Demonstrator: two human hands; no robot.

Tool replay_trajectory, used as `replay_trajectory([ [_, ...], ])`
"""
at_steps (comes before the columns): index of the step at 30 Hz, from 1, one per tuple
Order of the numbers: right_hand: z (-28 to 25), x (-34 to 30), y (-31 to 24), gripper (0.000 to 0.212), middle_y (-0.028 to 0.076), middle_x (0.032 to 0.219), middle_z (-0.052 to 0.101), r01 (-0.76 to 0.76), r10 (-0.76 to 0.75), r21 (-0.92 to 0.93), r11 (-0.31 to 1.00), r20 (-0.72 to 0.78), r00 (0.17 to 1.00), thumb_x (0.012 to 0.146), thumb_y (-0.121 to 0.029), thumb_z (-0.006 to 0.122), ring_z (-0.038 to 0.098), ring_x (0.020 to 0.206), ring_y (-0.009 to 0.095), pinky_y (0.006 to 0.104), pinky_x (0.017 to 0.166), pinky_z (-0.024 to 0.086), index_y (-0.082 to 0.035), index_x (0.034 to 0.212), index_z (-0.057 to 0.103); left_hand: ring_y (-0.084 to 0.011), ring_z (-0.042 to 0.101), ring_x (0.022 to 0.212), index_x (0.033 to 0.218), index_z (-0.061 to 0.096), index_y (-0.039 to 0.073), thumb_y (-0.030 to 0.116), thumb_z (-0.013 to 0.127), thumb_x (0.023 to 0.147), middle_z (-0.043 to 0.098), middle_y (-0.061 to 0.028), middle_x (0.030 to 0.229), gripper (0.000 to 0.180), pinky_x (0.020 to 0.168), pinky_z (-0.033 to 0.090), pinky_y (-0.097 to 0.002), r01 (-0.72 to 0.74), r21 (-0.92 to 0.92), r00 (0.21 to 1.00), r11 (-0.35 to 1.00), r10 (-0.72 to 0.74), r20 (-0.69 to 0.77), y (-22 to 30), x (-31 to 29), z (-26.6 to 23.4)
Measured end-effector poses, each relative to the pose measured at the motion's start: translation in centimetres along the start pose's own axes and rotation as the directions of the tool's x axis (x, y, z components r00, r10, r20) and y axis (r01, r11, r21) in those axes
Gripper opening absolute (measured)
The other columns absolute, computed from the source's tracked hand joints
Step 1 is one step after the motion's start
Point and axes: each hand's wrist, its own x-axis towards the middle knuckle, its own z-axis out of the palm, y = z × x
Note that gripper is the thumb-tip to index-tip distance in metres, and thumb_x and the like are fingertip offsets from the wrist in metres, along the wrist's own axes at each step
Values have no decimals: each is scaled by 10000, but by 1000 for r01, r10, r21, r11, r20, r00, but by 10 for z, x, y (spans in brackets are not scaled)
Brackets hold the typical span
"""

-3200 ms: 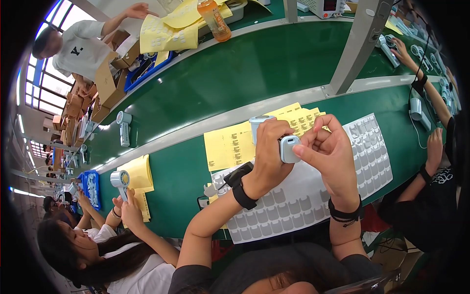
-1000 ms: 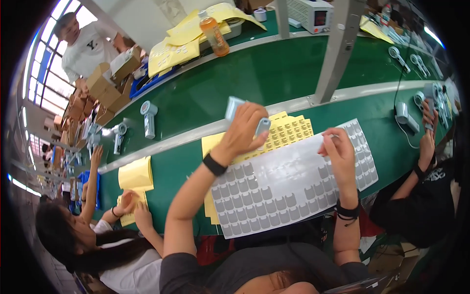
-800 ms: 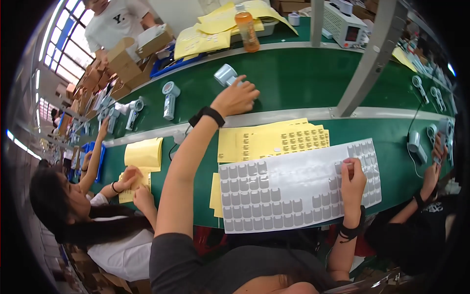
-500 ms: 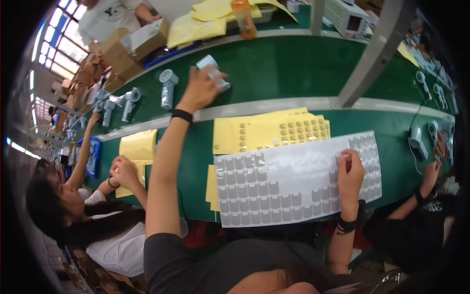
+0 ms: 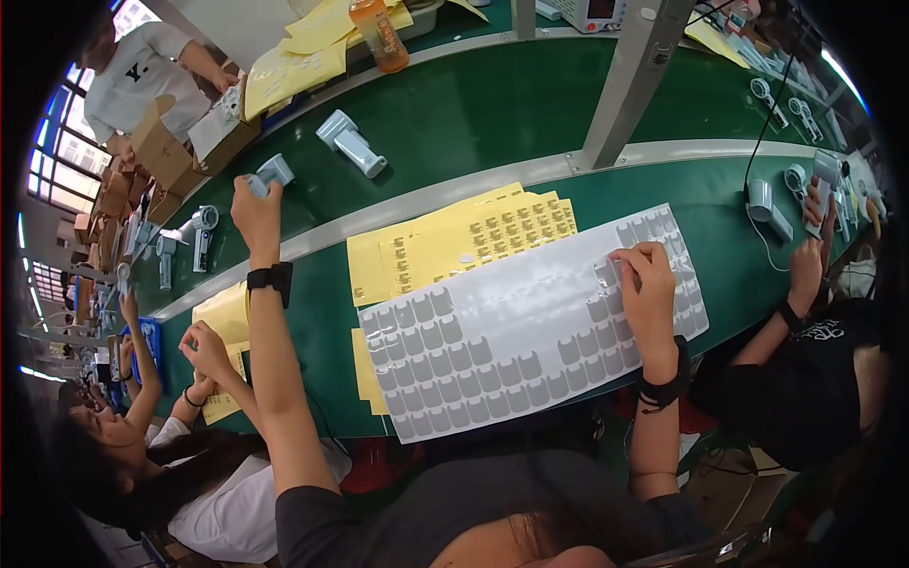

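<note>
My left hand reaches far out to the left, its fingers closed round a pale blue handheld fan. A second pale blue fan lies on the green conveyor to the right of it, touched by nobody. On the near table my right hand hovers at the right part of a white sheet of grey stickers. Its thumb and forefinger are pinched together; whatever may be between them is too small to make out. Bare backing shows across the sheet's upper middle. Yellow sticker sheets lie partly under it.
A metal post rises from the rail between table and conveyor. An orange bottle stands at the far side. Co-workers sit close on both sides; one's hand is near my left forearm. A corded device lies at right.
My left hand has let go of one fan on the conveyor and moved left to grasp another. My right hand stays over the sticker sheet. The whole view has shifted.
</note>
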Motion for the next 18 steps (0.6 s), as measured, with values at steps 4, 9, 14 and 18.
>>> replay_trajectory([
  [4,4,-2,4,168,97,922,536,67,-69,-50,997,-47,997,837,72,571,562,775,225,305,646,450,-21,930,675,-266,669,725,1019,586,27,304,760,806,669,-154,846,391,690,521,-359,20,-276,999,961,-28,-25,68,-8,-25],
  [9,7,-4,8,187,101,952,539,-43,44,23,999,-43,998,825,58,577,558,820,241,311,648,448,-39,943,685,-55,582,830,1056,620,-4,150,770,856,635,-7,938,294,705,475,-182,72,-809,990,584,55,128,151,-46,-39],
  [14,9,-9,-1,142,108,981,560,81,-85,-47,996,-74,994,811,48,614,577,859,252,318,687,472,-23,922,667,-49,494,691,1059,641,21,156,872,721,611,7,860,431,590,407,-198,83,-875,965,477,182,191,201,-92,-34],
  [18,5,-12,-5,110,126,1010,575,110,-117,-110,988,-61,991,806,38,643,592,908,272,319,764,486,-19,899,646,-137,464,673,1058,658,35,182,900,657,547,-24,826,491,634,410,-254,-56,-799,937,599,308,165,222,-111,-44],
])
